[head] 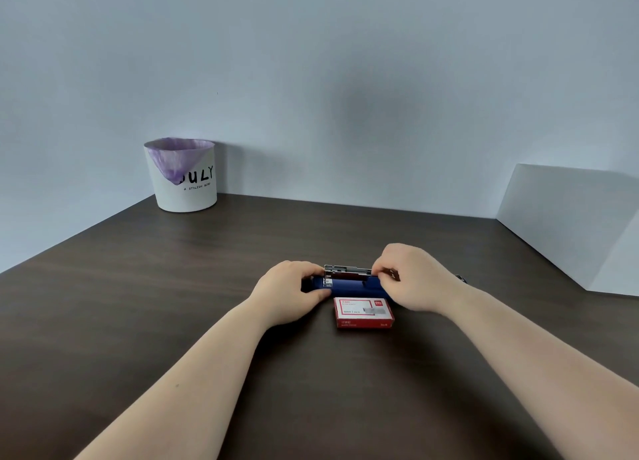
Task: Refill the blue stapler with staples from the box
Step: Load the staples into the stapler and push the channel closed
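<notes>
The blue stapler (349,284) lies across the dark table with its metal staple channel (347,271) exposed along the top. My left hand (288,292) grips the stapler's left end. My right hand (411,279) is at the channel's right end, fingertips pinched there on something small that I cannot make out. The red and white staple box (363,311) lies shut flat on the table just in front of the stapler, between my two wrists.
A white bin (183,176) with a purple liner stands at the back left against the wall. A white box-like block (570,224) sits at the right edge. The dark wooden table (173,286) runs to the wall behind.
</notes>
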